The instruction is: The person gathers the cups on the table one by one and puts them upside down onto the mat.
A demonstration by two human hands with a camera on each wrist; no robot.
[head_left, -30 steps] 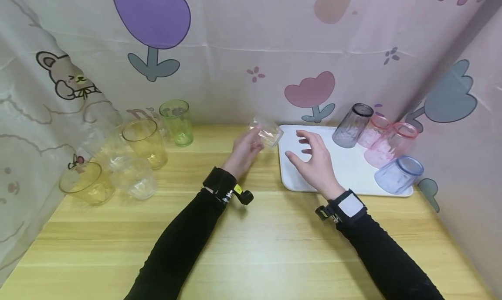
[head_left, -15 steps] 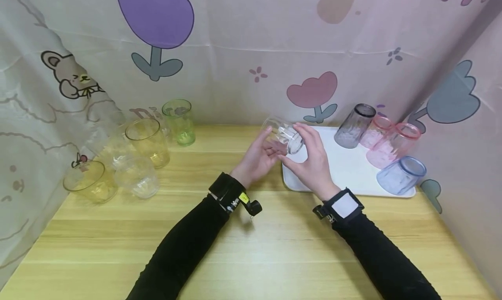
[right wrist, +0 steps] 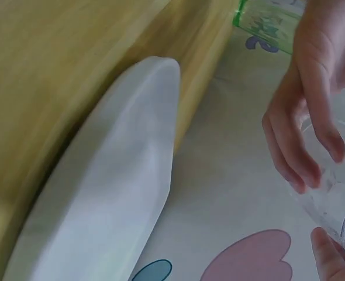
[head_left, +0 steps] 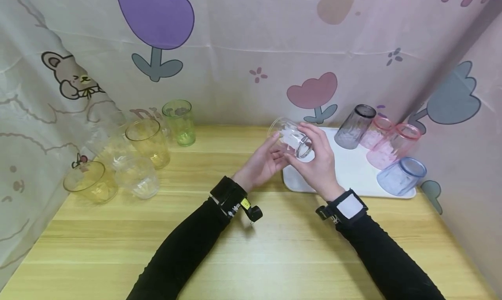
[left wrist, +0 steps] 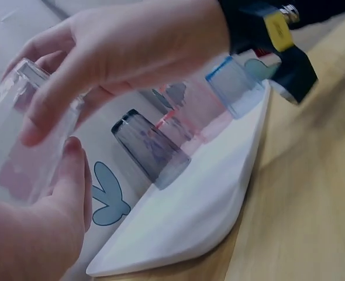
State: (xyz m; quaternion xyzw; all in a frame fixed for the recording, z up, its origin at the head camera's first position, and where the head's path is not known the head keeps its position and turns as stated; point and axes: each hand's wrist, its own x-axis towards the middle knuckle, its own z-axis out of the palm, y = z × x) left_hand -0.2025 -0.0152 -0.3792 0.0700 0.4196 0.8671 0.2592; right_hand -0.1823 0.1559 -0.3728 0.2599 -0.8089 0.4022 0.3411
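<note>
Both hands hold a clear glass (head_left: 289, 136) in the air over the tray's left side. It is tipped over, with its wide mouth to the left and its thick base down to the right. My left hand (head_left: 259, 165) grips the side near the mouth, thumb on top and fingers beneath. At the base end, my right hand (head_left: 320, 162) pinches the glass between fingers and thumb. In the left wrist view the glass (left wrist: 20, 146) partly hides behind the fingers. The right wrist view cuts it off at the right edge.
On the right of the white tray (head_left: 303, 182) stand upside-down glasses: a grey one (head_left: 352, 129), two pink ones (head_left: 392, 146) and a blue one (head_left: 401, 176). At left are a green glass (head_left: 182, 127), yellow glasses (head_left: 147, 145) and clear ones (head_left: 139, 180). A printed curtain (head_left: 235, 38) hangs behind.
One second ago only the left hand held the glass, left of the tray, with the right hand apart. The right hand then took its base, and both shifted slightly right with it.
</note>
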